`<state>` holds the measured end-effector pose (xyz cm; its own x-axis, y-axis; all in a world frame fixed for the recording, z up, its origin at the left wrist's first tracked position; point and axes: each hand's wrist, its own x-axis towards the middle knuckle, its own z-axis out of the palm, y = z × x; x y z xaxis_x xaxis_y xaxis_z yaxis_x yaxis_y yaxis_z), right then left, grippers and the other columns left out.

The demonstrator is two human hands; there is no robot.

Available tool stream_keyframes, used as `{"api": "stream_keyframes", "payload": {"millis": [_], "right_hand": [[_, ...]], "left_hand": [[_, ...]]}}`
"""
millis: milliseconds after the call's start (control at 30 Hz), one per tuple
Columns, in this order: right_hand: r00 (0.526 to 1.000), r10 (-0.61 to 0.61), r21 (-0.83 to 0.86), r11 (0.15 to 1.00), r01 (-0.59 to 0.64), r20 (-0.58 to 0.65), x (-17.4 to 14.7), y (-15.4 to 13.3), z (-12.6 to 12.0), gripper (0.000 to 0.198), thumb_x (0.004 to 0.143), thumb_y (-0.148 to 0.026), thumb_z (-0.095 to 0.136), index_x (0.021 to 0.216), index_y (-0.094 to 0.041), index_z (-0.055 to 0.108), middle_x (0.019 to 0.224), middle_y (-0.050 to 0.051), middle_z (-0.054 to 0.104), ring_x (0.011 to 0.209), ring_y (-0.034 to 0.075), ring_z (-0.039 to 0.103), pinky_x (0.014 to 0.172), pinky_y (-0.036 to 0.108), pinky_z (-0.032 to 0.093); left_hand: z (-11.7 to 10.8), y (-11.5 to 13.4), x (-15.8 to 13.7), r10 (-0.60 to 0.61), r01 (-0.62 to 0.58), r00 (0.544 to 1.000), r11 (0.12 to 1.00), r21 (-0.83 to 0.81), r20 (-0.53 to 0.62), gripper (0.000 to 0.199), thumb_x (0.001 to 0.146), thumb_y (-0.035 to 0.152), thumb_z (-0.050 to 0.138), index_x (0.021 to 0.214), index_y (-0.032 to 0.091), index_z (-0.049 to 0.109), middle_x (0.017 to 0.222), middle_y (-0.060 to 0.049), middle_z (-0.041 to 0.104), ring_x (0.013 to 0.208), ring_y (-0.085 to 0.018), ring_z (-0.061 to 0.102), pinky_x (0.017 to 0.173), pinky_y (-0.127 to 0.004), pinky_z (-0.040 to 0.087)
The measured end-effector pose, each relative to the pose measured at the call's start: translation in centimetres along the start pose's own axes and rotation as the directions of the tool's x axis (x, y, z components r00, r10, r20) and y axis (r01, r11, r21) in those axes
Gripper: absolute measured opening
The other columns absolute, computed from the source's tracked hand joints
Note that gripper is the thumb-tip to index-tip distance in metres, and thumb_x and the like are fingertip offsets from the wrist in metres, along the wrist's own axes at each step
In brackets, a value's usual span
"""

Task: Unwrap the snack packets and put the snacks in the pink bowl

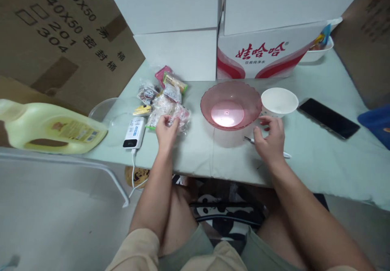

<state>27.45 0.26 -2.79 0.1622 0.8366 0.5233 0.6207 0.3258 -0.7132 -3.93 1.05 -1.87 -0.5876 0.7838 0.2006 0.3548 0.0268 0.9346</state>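
My left hand [167, 133] is at the near edge of a pile of wrapped snack packets [163, 106]. Its thumb and fingers are pinched on a clear plastic-wrapped packet [182, 116] with some pink on it. My right hand [271, 141] holds nothing, its fingers curled but apart. Below it lies a slim tool, perhaps a pen or small knife, with a metal tip [249, 139] and a white end [287, 155]; its middle is hidden by the hand. Just beyond that hand stand a pink see-through bowl [210, 110] and a white bowl [279, 100].
A white power bank [134, 133] with a cable lies left of the packets, near a clear round lid [106, 108] and a yellow-green jug [51, 128]. On the right are a black phone [329, 118] and a blue object [376, 124]. White boxes [179, 55] stand behind.
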Motion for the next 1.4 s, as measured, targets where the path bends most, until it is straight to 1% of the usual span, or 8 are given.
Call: {"api": "stream_keyframes", "payload": {"millis": [167,333,433,567,767,967,1267,1400], "right_hand": [[0.997,-0.073,0.113,0.991,0.069,0.036,-1.1,-1.5,0.0,0.019,0.080,-0.021,0.052,0.098,-0.021,0.058,0.086,0.004,0.058,0.078,0.019,0.058,0.069,0.035,0.049],[0.884,-0.310,0.401,0.902,0.157,0.350,-3.1,-4.0,0.6,0.041,0.084,-0.032,0.058,0.124,-0.024,0.051,0.121,0.012,0.056,0.110,0.026,0.057,0.085,0.041,0.052],[0.831,-0.376,0.448,0.876,0.175,0.409,-3.8,-4.7,1.0,0.054,0.083,-0.037,0.063,0.133,-0.026,0.045,0.135,0.012,0.050,0.127,0.029,0.048,0.100,0.047,0.046],[0.866,-0.332,0.421,0.893,0.160,0.375,-4.1,-4.4,1.4,0.048,0.085,-0.034,0.063,0.130,-0.029,0.049,0.132,0.011,0.050,0.124,0.028,0.050,0.100,0.048,0.046],[0.895,-0.340,0.335,0.911,0.239,0.289,-4.5,-4.3,1.7,0.011,0.083,-0.028,0.066,0.094,-0.024,0.066,0.120,0.010,0.053,0.110,0.026,0.056,0.089,0.041,0.049],[0.863,-0.400,0.334,0.895,0.295,0.310,-4.2,-4.8,1.8,0.007,0.086,-0.021,0.062,0.080,-0.023,0.063,0.083,0.003,0.064,0.081,0.019,0.059,0.077,0.036,0.047],[0.935,-0.233,0.243,0.955,0.168,0.266,-4.9,-4.3,2.8,0.010,0.080,-0.026,0.066,0.084,-0.023,0.058,0.094,0.005,0.055,0.090,0.022,0.057,0.080,0.039,0.050],[0.939,-0.196,0.276,0.954,0.116,0.283,-5.1,-4.3,2.9,0.049,0.074,-0.028,0.069,0.118,-0.025,0.049,0.125,0.012,0.045,0.116,0.027,0.050,0.081,0.040,0.053]], "left_hand": [[1.0,3.1,-3.5,-0.229,0.449,0.887,0.635,-0.628,0.402,0.037,0.060,0.036,0.079,0.087,0.020,0.058,0.086,0.000,0.065,0.078,-0.013,0.062,0.077,-0.027,0.051],[2.8,4.9,-7.6,-0.183,0.740,0.630,0.436,-0.512,0.755,0.044,0.059,0.024,0.076,0.101,0.016,0.063,0.097,-0.005,0.072,0.095,-0.022,0.068,0.092,-0.036,0.052],[3.4,5.0,-8.5,-0.167,0.771,0.580,0.430,-0.470,0.798,0.045,0.059,0.028,0.076,0.101,0.014,0.065,0.100,-0.008,0.073,0.108,-0.029,0.066,0.098,-0.041,0.050],[3.4,4.9,-8.3,-0.098,0.770,0.569,0.411,-0.488,0.816,0.054,0.067,0.050,0.069,0.107,0.015,0.064,0.110,-0.010,0.072,0.118,-0.033,0.060,0.100,-0.045,0.049],[3.7,3.8,-8.2,-0.147,0.677,0.636,0.577,-0.456,0.758,0.057,0.067,0.038,0.076,0.117,0.017,0.058,0.111,-0.008,0.070,0.110,-0.028,0.064,0.095,-0.040,0.050],[3.4,2.3,-7.8,-0.009,0.344,0.765,0.851,-0.396,0.644,0.067,0.069,0.037,0.080,0.127,0.024,0.048,0.119,-0.005,0.063,0.104,-0.020,0.062,0.091,-0.031,0.049],[2.4,1.7,-7.7,0.088,0.317,0.488,0.909,-0.271,0.868,0.077,0.074,0.057,0.071,0.137,0.020,0.044,0.127,-0.014,0.058,0.118,-0.031,0.055,0.100,-0.042,0.044],[1.7,2.0,-7.1,0.140,0.144,0.311,0.971,-0.192,0.940,0.103,0.063,0.047,0.082,0.147,0.018,0.029,0.143,-0.017,0.045,0.130,-0.036,0.045,0.108,-0.050,0.037]]}}
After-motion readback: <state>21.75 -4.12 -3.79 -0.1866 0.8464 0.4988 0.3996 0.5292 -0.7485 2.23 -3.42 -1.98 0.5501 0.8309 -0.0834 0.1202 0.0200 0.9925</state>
